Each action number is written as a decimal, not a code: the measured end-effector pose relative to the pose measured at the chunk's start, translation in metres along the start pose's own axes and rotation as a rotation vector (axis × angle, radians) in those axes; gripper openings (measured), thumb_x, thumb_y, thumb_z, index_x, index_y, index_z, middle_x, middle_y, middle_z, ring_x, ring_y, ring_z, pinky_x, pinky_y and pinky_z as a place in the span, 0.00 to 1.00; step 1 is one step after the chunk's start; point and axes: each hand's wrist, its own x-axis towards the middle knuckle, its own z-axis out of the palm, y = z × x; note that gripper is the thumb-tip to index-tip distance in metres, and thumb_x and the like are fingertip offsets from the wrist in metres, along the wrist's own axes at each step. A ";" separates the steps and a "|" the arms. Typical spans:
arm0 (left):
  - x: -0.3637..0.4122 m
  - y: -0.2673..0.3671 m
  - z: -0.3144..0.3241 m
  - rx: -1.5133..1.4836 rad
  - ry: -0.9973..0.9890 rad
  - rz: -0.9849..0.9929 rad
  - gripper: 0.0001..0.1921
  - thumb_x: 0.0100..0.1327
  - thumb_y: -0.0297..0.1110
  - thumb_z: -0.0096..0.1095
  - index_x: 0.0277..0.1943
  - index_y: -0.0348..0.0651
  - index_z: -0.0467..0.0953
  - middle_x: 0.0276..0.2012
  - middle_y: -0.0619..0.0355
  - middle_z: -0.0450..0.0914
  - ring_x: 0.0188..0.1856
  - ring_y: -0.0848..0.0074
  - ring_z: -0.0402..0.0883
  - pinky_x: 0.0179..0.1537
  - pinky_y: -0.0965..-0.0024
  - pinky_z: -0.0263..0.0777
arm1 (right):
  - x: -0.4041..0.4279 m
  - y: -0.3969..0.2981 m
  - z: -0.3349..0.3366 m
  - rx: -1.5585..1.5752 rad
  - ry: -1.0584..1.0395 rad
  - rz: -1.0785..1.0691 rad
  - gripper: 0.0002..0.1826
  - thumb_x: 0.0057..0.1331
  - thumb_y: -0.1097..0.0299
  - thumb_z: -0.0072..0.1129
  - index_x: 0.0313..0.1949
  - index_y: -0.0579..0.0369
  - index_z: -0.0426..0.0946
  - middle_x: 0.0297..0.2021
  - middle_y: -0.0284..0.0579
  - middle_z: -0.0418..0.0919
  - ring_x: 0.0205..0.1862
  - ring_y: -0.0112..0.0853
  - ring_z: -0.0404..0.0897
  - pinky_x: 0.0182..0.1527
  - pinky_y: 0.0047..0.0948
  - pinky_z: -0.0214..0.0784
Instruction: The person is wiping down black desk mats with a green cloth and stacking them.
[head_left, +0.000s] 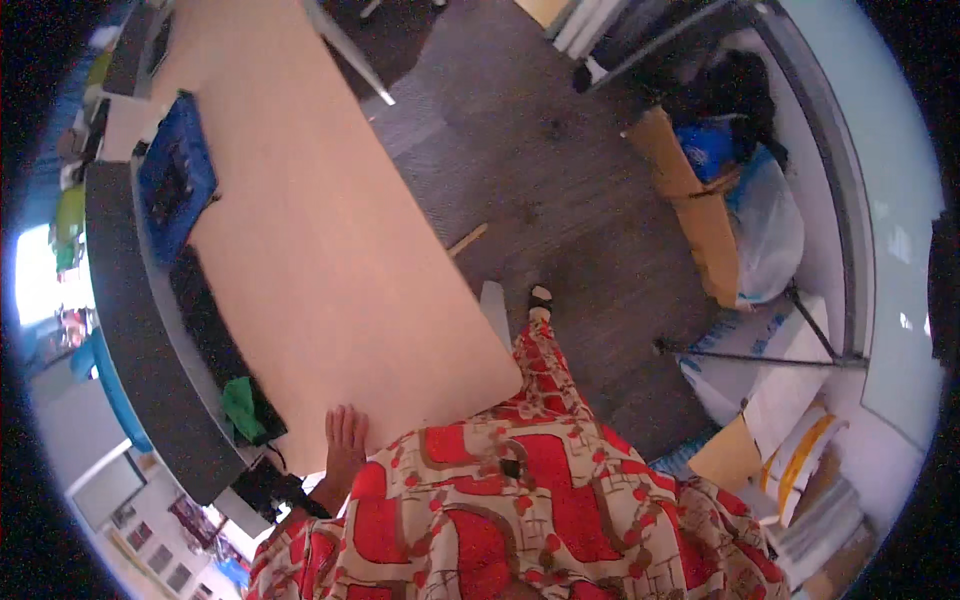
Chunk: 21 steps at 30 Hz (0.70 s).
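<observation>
My left hand (346, 433) rests flat on the near end of a light wooden tabletop (322, 247), its fingers pointing away from me, with nothing in it. My right hand is out of view. Red and beige patterned clothing (517, 495) fills the lower middle and touches the table's near edge. Beyond my left hand, at the table's left side, lies a green cloth-like item (241, 409). Farther up that side a blue tray or basket (180, 176) holds dark things that I cannot make out.
A grey partition (142, 322) runs along the table's left side. On the dark floor (510, 172), right of the table, stand an opened cardboard box (686, 217), a filled clear plastic bag (769, 225) and a metal frame (750, 358). One sandalled foot (540, 300) is near the table corner.
</observation>
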 end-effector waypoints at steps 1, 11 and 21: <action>-0.003 -0.011 0.015 0.082 -0.043 -0.002 0.31 0.59 0.47 0.58 0.60 0.36 0.63 0.62 0.34 0.58 0.67 0.43 0.53 0.65 0.36 0.44 | -0.006 0.005 0.008 0.023 0.021 0.053 0.26 0.59 0.48 0.51 0.49 0.55 0.73 0.43 0.56 0.78 0.42 0.48 0.79 0.46 0.47 0.70; -0.036 -0.075 0.042 0.306 0.029 0.004 0.25 0.62 0.38 0.55 0.60 0.37 0.63 0.62 0.35 0.58 0.66 0.44 0.56 0.65 0.42 0.51 | -0.064 0.038 0.082 0.218 0.097 0.474 0.23 0.60 0.53 0.49 0.46 0.58 0.74 0.43 0.53 0.78 0.40 0.48 0.80 0.46 0.48 0.70; 0.019 -0.087 -0.053 0.292 -0.123 0.036 0.25 0.62 0.38 0.55 0.60 0.37 0.63 0.62 0.35 0.58 0.65 0.44 0.56 0.64 0.43 0.52 | -0.088 0.116 0.221 0.274 0.099 0.339 0.15 0.60 0.66 0.46 0.44 0.58 0.74 0.37 0.56 0.78 0.38 0.49 0.78 0.44 0.48 0.71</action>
